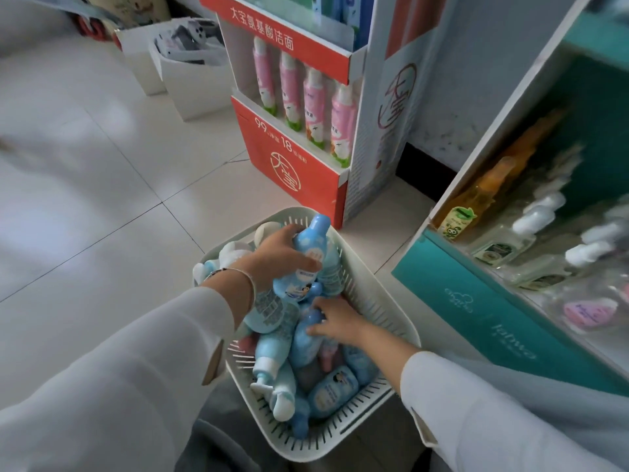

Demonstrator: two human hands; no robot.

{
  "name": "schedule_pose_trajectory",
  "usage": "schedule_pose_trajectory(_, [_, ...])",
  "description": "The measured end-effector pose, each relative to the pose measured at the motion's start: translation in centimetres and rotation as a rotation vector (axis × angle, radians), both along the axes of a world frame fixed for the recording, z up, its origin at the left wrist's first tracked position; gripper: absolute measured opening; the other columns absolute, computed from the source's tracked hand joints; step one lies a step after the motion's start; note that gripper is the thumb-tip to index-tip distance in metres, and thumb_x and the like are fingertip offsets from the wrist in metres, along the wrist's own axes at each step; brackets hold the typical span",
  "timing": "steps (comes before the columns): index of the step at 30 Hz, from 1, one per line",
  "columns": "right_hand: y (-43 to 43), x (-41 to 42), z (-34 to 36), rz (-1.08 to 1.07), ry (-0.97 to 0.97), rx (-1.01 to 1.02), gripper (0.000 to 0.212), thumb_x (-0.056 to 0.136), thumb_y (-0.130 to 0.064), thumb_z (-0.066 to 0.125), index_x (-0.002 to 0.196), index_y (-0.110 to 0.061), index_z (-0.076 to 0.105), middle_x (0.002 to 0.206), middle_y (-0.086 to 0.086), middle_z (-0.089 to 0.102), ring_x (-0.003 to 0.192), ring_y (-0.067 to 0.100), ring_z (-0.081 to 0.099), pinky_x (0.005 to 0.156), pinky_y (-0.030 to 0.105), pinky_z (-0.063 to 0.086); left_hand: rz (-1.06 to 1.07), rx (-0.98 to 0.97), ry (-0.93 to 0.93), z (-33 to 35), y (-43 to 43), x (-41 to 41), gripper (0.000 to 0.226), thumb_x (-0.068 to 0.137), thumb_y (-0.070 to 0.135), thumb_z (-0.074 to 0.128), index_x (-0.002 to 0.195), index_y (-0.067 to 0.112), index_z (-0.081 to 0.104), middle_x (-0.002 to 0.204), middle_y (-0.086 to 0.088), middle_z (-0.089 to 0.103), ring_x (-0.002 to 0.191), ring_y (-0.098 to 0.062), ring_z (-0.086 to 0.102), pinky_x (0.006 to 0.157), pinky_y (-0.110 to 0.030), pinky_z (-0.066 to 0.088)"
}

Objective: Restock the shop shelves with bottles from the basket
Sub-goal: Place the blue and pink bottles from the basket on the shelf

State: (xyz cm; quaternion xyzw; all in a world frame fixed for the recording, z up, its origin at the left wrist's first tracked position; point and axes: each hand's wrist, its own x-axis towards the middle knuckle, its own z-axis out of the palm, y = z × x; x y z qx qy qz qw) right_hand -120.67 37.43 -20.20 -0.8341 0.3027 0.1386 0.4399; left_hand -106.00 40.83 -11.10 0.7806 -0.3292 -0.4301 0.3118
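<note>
- Fingers [291, 231] of left hand [282, 253] curl round blue bottle [313, 240], raised above basket [374, 294].
- Right hand [335, 320] thumb and fingers pinch second bottle [303, 338] lying in basket.
- Red display [289, 165] reads "大宝", "99", "18".

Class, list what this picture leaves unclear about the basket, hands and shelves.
Head view: basket bottom, hidden under piled bottles.
Head view: fingertips of the right hand, buried among bottles; grip unclear.
Head view: clear bottles on the teal shelf, blurred; labels unreadable.
Head view: red display stand top, cut by upper edge.
</note>
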Motion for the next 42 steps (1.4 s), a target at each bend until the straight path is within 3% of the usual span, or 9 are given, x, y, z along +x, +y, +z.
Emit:
schedule_pose_trajectory(6, [-3.7, -2.3, 7.3, -0.578, -0.283, 0.468, 0.020, 0.093, -0.025, 0.058, 0.078, -0.018, 0.046, 0.077, 0.006, 0.053, 0.063, 0.019, 0.049, 0.056, 0.028, 0.041, -0.005, -0.097, 0.145, 4.1, 0.5, -2.2, 0.056, 0.058, 0.025, 0.079, 0.108, 0.011, 0.059, 0.099, -0.013, 0.067, 0.091, -0.029, 0.066, 0.083, -0.046, 0.055])
schedule_pose_trajectory(10, [-5.9, -3.5, 12.5, -0.726, -0.436, 0.492, 0.026, 0.092, -0.040, 0.056, 0.094, -0.017, 0.046, 0.089, 0.003, 0.058, 0.074, 0.021, 0.060, 0.063, 0.034, 0.054, -0.050, -0.183, 0.292, 7.5, 0.5, -3.8, 0.031, 0.074, 0.011, 0.072, 0.103, 0.008, 0.060, 0.096, -0.014, 0.067, 0.088, -0.028, 0.066, 0.080, -0.043, 0.054])
schedule_pose_trajectory(15, [-7.4, -5.7, 19.1, -0.771, -0.561, 0.321, 0.024, 0.090, -0.037, 0.059, 0.083, -0.017, 0.049, 0.087, 0.007, 0.056, 0.082, 0.027, 0.060, 0.078, 0.050, 0.057, -0.129, -0.300, 0.351, 13.1, 0.3, -6.2, 0.029, 0.071, 0.003, 0.070, 0.097, 0.014, 0.060, 0.088, -0.004, 0.068, 0.084, -0.020, 0.064, 0.079, -0.033, 0.050])
schedule_pose_trajectory(18, [-7.8, -7.7, 23.5, -0.773, -0.650, 0.273, 0.021, 0.090, -0.037, 0.059, 0.086, -0.017, 0.053, 0.083, 0.005, 0.056, 0.077, 0.024, 0.059, 0.076, 0.045, 0.056, -0.148, -0.349, 0.422, 16.5, 0.1, -8.0, 0.027, 0.083, -0.001, 0.059, 0.107, 0.012, 0.057, 0.092, -0.007, 0.067, 0.083, -0.023, 0.066, 0.069, -0.037, 0.056])
schedule_pose_trajectory(21, [-8.4, -9.3, 27.6, -0.791, -0.702, 0.188, 0.032, 0.087, -0.046, 0.061, 0.101, -0.018, 0.059, 0.097, 0.006, 0.063, 0.095, 0.028, 0.062, 0.085, 0.053, 0.054, -0.179, -0.421, 0.522, 19.4, -0.3, -10.2, 0.033, 0.077, 0.003, 0.065, 0.106, 0.015, 0.057, 0.090, -0.009, 0.069, 0.080, -0.024, 0.069, 0.070, -0.042, 0.058])
schedule_pose_trajectory(26, [-9.1, -12.6, 32.8, -0.731, -0.738, 0.353, 0.040, 0.088, -0.031, 0.064, 0.125, -0.029, 0.049, 0.116, 0.007, 0.062, 0.097, 0.029, 0.061, 0.073, 0.042, 0.056, -0.234, -0.578, 0.620, 23.9, -1.8, -13.6, 0.044, 0.068, 0.006, 0.068, 0.108, 0.018, 0.056, 0.091, -0.010, 0.070, 0.081, -0.025, 0.069, 0.067, -0.042, 0.058])
schedule_pose_trajectory(31, [-11.3, -15.6, 37.5, -0.833, -0.883, 0.110, 0.042, 0.085, -0.027, 0.068, 0.121, -0.022, 0.049, 0.114, 0.005, 0.061, 0.099, 0.028, 0.062, 0.076, 0.042, 0.055, -0.284, -0.668, 0.636, 27.6, -4.5, -16.9, 0.034, 0.078, 0.004, 0.064, 0.108, 0.016, 0.056, 0.091, -0.009, 0.070, 0.082, -0.024, 0.069, 0.071, -0.041, 0.059])
schedule_pose_trajectory(35, [-14.1, -19.1, 40.4, -0.927, -1.002, -0.093, 0.032, 0.087, -0.021, 0.066, 0.116, -0.014, 0.053, 0.106, 0.004, 0.062, 0.097, 0.025, 0.062, 0.078, 0.039, 0.054, -0.227, -0.694, 0.448, 29.5, -7.7, -19.5, 0.037, 0.082, 0.002, 0.064, 0.116, 0.013, 0.054, 0.104, -0.010, 0.066, 0.098, -0.028, 0.064, 0.086, -0.045, 0.054])
schedule_pose_trajectory(42, [-21.7, -23.4, 39.1, -1.039, -0.807, -0.490, 0.048, 0.082, -0.015, 0.071, 0.125, -0.003, 0.052, 0.113, 0.009, 0.060, 0.099, 0.024, 0.057, 0.088, 0.038, 0.046, -0.191, -0.764, 0.216, 30.5, -14.6, -22.6, 0.043, 0.075, 0.007, 0.075, 0.112, 0.016, 0.055, 0.106, -0.012, 0.066, 0.099, -0.029, 0.064, 0.090, -0.048, 0.052])
